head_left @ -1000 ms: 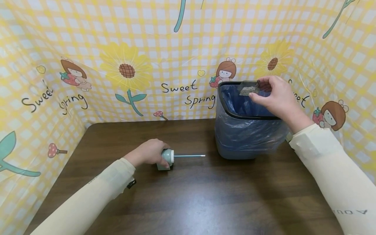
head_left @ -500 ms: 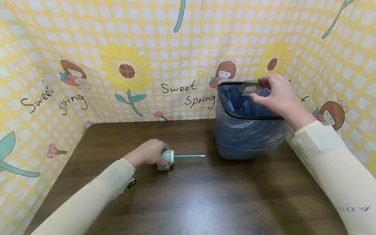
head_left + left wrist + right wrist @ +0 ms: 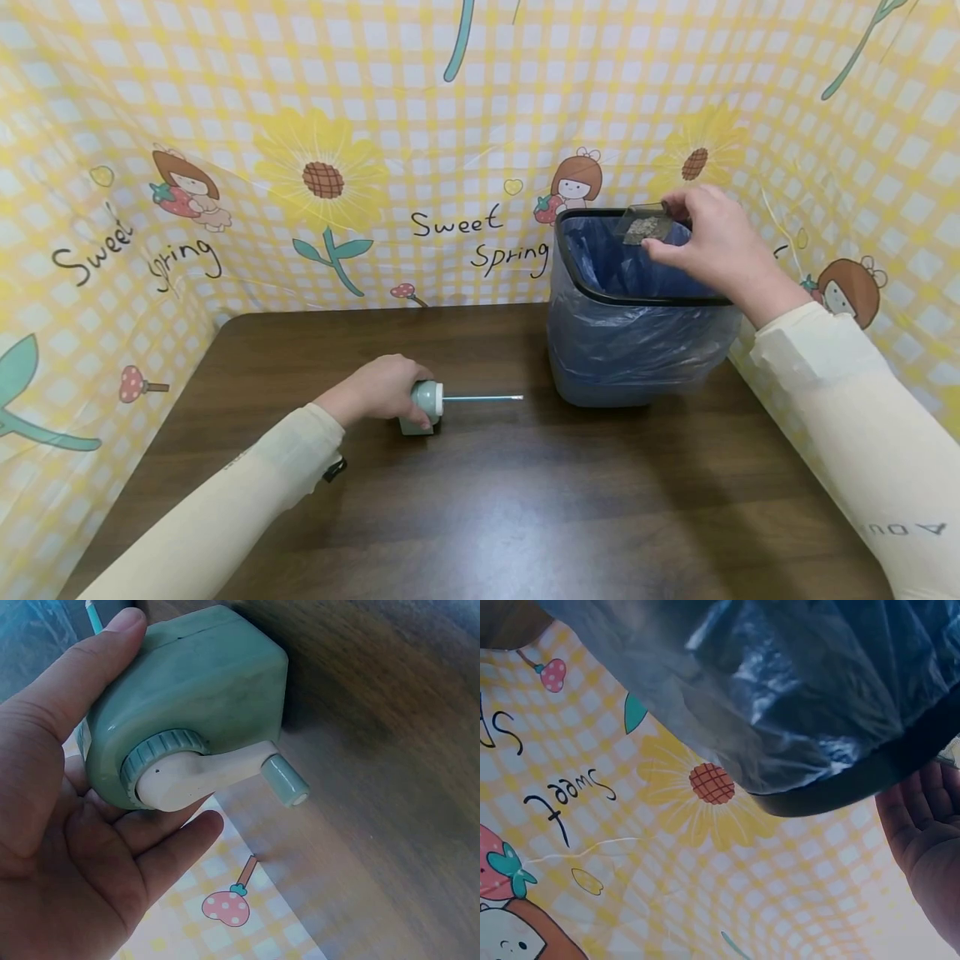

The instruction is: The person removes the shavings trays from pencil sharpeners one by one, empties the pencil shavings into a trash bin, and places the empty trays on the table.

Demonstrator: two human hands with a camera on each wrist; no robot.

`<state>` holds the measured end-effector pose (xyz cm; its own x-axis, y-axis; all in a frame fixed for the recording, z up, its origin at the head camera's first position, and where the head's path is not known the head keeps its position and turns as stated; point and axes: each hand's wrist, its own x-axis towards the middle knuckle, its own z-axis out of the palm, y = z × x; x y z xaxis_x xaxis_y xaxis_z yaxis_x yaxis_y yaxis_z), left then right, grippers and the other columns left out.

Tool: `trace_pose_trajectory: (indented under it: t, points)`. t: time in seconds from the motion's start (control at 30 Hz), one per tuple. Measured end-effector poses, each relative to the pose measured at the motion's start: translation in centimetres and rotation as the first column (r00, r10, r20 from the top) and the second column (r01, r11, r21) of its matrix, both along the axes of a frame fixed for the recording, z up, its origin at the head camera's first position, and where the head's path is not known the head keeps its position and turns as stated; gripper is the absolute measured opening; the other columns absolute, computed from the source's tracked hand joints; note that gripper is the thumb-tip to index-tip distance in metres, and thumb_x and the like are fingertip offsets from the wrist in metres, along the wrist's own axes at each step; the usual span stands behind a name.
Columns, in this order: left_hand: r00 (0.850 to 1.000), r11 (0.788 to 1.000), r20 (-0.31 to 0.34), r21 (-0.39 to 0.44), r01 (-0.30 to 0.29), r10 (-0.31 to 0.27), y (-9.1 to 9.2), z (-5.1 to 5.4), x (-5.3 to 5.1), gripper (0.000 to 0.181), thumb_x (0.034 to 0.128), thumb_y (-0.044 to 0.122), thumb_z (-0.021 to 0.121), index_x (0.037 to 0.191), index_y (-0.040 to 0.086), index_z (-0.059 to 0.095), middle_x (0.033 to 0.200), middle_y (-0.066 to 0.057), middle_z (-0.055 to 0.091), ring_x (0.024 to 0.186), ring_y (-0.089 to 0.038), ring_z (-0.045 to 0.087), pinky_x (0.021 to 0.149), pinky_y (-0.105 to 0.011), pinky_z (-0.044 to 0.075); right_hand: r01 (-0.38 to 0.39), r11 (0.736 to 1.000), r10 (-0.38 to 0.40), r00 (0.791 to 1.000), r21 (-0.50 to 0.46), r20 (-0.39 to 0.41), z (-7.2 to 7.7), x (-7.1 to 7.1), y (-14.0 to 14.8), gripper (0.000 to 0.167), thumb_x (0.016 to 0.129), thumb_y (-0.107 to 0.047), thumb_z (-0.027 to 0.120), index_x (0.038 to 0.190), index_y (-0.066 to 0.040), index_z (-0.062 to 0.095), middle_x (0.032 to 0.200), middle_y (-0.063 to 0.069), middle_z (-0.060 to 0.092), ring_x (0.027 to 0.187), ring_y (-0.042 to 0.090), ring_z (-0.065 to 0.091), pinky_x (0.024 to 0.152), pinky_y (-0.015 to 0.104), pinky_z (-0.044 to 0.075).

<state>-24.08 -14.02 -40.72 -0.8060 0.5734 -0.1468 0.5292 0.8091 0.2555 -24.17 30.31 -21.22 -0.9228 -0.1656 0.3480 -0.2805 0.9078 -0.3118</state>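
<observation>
My left hand (image 3: 381, 388) grips a green crank pencil sharpener (image 3: 202, 690) that lies on the table, with the thumb over its near side. From its white front a blue pencil (image 3: 483, 397) points right, toward the bin. In the left wrist view the pale crank handle (image 3: 217, 776) shows on the sharpener's back. My right hand (image 3: 712, 242) pinches a small see-through shavings drawer (image 3: 651, 223) over the mouth of the bin. Grey shavings (image 3: 641, 232) lie inside it. The right wrist view shows only part of that hand, beside the bin's rim.
At the back right of the table stands a trash bin (image 3: 637, 346) with a blue bag liner and a black rim (image 3: 592, 293). Dark wood tabletop (image 3: 465, 492) spreads in front. Yellow checked cloth (image 3: 450, 150) closes off the back and both sides.
My right hand has shifted slightly right with the drawer, whose tilt has changed a little. The left hand, sharpener and pencil have stayed in place.
</observation>
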Motion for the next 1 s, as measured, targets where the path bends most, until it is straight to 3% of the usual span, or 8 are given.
trace_pose_trajectory:
  t: [0.4,1.0]
  points:
    - [1.0,1.0,-0.01,-0.004,0.008,-0.008,-0.04,0.04,-0.01,0.067,0.0723,0.047,0.091,0.123,0.009,0.071,0.103,0.001,0.072,0.082,-0.013,0.06,0.073,-0.032,0.053,-0.026,0.985,0.027,1.0,0.17,-0.001,-0.03,-0.47,0.25,0.068,0.092,-0.035,0.075,0.142,0.005,0.05,0.134,0.026,0.053,0.121,0.042,0.049,0.102,0.061,0.04]
    - [1.0,1.0,-0.009,-0.006,0.007,-0.007,-0.03,-0.15,-0.08,0.069,0.0726,0.049,0.091,0.125,0.009,0.07,0.105,0.001,0.072,0.082,-0.013,0.06,0.073,-0.032,0.053,-0.046,0.944,0.087,0.99,0.327,-0.111,-0.3,-0.6,0.5,0.065,0.087,-0.031,0.08,0.136,0.005,0.055,0.124,0.025,0.056,0.114,0.045,0.053,0.1,0.061,0.041]
